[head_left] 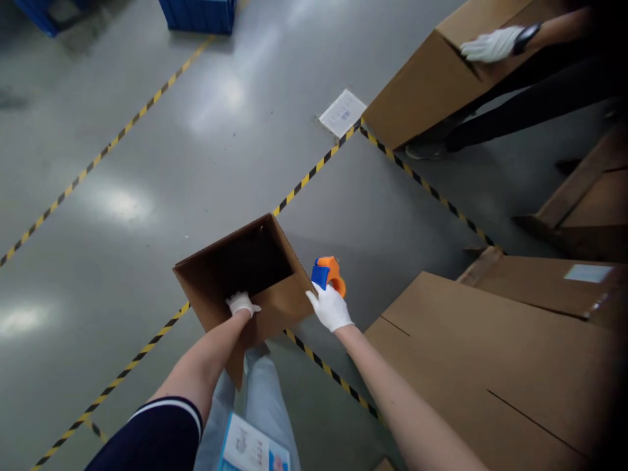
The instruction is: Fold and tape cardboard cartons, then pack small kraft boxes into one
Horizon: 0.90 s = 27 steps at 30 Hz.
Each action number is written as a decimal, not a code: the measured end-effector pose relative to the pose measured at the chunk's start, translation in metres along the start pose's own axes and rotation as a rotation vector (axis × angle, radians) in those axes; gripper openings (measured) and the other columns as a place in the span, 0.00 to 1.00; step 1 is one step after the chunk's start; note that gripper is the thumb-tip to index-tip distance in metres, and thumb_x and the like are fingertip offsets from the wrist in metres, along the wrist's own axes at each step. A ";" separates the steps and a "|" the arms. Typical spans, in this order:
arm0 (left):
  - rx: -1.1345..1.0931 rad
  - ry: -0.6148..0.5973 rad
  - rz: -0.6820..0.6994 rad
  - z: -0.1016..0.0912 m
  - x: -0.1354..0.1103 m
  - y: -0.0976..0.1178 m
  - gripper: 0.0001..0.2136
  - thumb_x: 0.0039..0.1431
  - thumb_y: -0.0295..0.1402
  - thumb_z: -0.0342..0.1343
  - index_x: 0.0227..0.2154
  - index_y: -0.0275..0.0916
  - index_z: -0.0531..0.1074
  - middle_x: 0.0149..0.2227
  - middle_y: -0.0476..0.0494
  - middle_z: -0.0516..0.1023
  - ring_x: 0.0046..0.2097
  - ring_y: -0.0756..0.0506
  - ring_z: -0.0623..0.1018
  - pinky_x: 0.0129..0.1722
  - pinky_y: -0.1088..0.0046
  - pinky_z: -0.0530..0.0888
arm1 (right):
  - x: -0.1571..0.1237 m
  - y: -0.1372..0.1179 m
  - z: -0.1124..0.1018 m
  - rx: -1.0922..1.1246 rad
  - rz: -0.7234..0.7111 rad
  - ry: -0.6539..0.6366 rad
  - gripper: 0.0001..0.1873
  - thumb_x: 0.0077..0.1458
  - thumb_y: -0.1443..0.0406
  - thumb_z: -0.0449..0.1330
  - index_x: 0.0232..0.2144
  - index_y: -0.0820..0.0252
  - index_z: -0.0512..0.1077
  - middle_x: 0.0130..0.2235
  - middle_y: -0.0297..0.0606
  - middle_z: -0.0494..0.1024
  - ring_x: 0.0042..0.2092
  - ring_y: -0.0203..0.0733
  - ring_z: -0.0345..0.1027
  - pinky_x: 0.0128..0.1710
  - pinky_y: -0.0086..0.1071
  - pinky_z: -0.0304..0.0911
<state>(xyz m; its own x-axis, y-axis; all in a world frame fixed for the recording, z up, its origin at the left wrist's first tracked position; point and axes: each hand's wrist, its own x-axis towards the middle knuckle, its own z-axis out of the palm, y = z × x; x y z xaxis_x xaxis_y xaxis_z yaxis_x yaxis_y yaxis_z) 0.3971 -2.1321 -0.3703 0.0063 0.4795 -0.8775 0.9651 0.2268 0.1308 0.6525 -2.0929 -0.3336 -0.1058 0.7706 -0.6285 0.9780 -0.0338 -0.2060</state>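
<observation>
Below me stands a brown cardboard box [201, 301] with its top open and a dark interior. My left hand [241, 305], in a white glove, reaches over the near side into the opening, beside a near flap [282, 301]. Its thumb is spread from the fingers, and it seems to press on the cardboard; the fingertips are partly hidden. At the box's right edge, my right hand [331, 309], also gloved, is closed around an orange and blue tape dispenser [334, 271]. Its fingertips are near or against the box wall; contact is unclear.
Another person's gloved hand [493, 46] rests on a large carton [426, 91] at upper right. Flat cardboard [481, 333] lies to my right, near wooden pallets [572, 176]. Striped floor tape [314, 171], a floor label [342, 112] and a blue crate [199, 14] are also visible.
</observation>
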 end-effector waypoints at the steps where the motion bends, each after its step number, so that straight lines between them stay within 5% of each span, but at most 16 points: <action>1: 0.022 0.079 0.065 -0.017 0.005 0.002 0.32 0.52 0.36 0.65 0.62 0.40 0.67 0.65 0.25 0.64 0.67 0.25 0.61 0.64 0.37 0.55 | 0.000 -0.002 0.001 0.010 0.013 -0.006 0.23 0.68 0.55 0.51 0.58 0.54 0.72 0.42 0.47 0.76 0.40 0.46 0.71 0.37 0.32 0.59; 4: 0.084 0.500 0.390 -0.086 0.008 -0.003 0.32 0.59 0.29 0.58 0.66 0.47 0.61 0.72 0.35 0.53 0.72 0.29 0.50 0.68 0.37 0.44 | 0.001 -0.007 0.000 0.030 0.055 -0.025 0.24 0.68 0.55 0.50 0.60 0.52 0.71 0.44 0.47 0.75 0.42 0.46 0.72 0.37 0.33 0.61; 5: 0.073 0.657 0.393 -0.107 0.005 -0.009 0.33 0.60 0.32 0.57 0.68 0.48 0.57 0.73 0.36 0.51 0.72 0.27 0.47 0.67 0.34 0.42 | 0.001 -0.008 -0.001 0.028 0.069 -0.032 0.24 0.67 0.55 0.50 0.61 0.52 0.71 0.45 0.47 0.75 0.42 0.47 0.72 0.38 0.33 0.61; 7: 0.004 0.831 0.167 -0.131 -0.002 -0.023 0.39 0.60 0.39 0.58 0.72 0.41 0.48 0.73 0.31 0.47 0.72 0.21 0.43 0.65 0.28 0.39 | 0.000 -0.009 -0.002 0.018 0.089 -0.033 0.24 0.67 0.55 0.51 0.61 0.52 0.71 0.46 0.48 0.75 0.44 0.48 0.72 0.40 0.34 0.62; 9: -0.007 0.777 0.075 -0.120 -0.006 -0.031 0.41 0.59 0.37 0.56 0.72 0.36 0.45 0.73 0.28 0.46 0.72 0.19 0.42 0.65 0.27 0.38 | -0.004 -0.015 0.001 -0.004 0.106 -0.004 0.24 0.68 0.55 0.50 0.60 0.53 0.71 0.45 0.49 0.76 0.44 0.48 0.72 0.42 0.35 0.63; 13: 0.085 0.311 0.112 -0.049 0.014 -0.021 0.45 0.51 0.27 0.60 0.72 0.35 0.49 0.75 0.28 0.37 0.70 0.13 0.37 0.59 0.20 0.44 | -0.016 -0.051 0.031 -0.173 0.160 0.083 0.25 0.68 0.57 0.45 0.59 0.57 0.72 0.39 0.52 0.75 0.41 0.53 0.72 0.42 0.40 0.62; 15: 0.110 0.098 0.151 -0.030 0.025 -0.021 0.40 0.49 0.27 0.62 0.68 0.32 0.59 0.75 0.28 0.33 0.70 0.13 0.35 0.58 0.21 0.51 | -0.019 -0.080 0.057 -0.284 0.113 0.072 0.28 0.67 0.57 0.48 0.62 0.66 0.68 0.40 0.58 0.75 0.43 0.58 0.71 0.44 0.45 0.61; 17: 0.123 0.009 0.288 -0.027 0.017 -0.040 0.30 0.52 0.31 0.62 0.60 0.30 0.70 0.74 0.26 0.41 0.72 0.17 0.39 0.61 0.26 0.54 | -0.016 -0.108 0.083 -0.347 0.017 0.027 0.36 0.63 0.54 0.53 0.63 0.76 0.64 0.44 0.66 0.74 0.46 0.63 0.70 0.47 0.49 0.59; 19: 0.135 0.140 0.443 -0.030 -0.015 -0.075 0.23 0.60 0.35 0.57 0.56 0.31 0.73 0.71 0.26 0.55 0.73 0.25 0.45 0.67 0.33 0.49 | -0.010 -0.127 0.105 -0.355 -0.048 -0.026 0.40 0.61 0.51 0.56 0.63 0.80 0.63 0.47 0.69 0.73 0.49 0.65 0.68 0.48 0.50 0.58; 20: 0.137 0.300 0.491 -0.030 -0.037 -0.096 0.22 0.64 0.37 0.53 0.58 0.33 0.72 0.70 0.29 0.59 0.74 0.30 0.46 0.70 0.37 0.44 | -0.005 -0.132 0.113 -0.348 -0.064 -0.045 0.39 0.61 0.51 0.55 0.62 0.79 0.64 0.47 0.68 0.73 0.49 0.64 0.68 0.48 0.49 0.58; 23: 0.134 0.675 0.337 -0.024 -0.088 -0.145 0.25 0.68 0.37 0.48 0.66 0.37 0.64 0.71 0.33 0.57 0.74 0.33 0.44 0.70 0.38 0.39 | 0.007 -0.130 0.129 -0.341 -0.087 -0.058 0.30 0.64 0.57 0.51 0.61 0.73 0.67 0.47 0.65 0.75 0.49 0.61 0.69 0.49 0.49 0.59; 25: 0.134 0.721 0.349 -0.022 -0.084 -0.150 0.28 0.67 0.42 0.49 0.68 0.38 0.61 0.72 0.33 0.55 0.74 0.31 0.43 0.69 0.35 0.38 | 0.014 -0.120 0.134 -0.334 -0.090 -0.049 0.27 0.64 0.64 0.49 0.62 0.70 0.67 0.48 0.64 0.76 0.49 0.59 0.69 0.50 0.49 0.60; 27: 0.137 0.607 0.494 -0.024 -0.047 -0.135 0.34 0.65 0.49 0.51 0.69 0.40 0.57 0.73 0.34 0.50 0.74 0.28 0.41 0.67 0.31 0.34 | 0.017 -0.107 0.132 -0.302 -0.087 -0.067 0.27 0.63 0.70 0.47 0.62 0.67 0.67 0.48 0.62 0.77 0.49 0.56 0.70 0.51 0.48 0.61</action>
<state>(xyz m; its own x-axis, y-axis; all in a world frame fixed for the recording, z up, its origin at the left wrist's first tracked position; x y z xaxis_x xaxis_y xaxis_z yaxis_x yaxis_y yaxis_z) 0.2606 -2.1646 -0.3360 0.3361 0.8849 -0.3226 0.9119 -0.2201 0.3463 0.5226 -2.1600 -0.4218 -0.1929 0.7183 -0.6684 0.9729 0.2286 -0.0351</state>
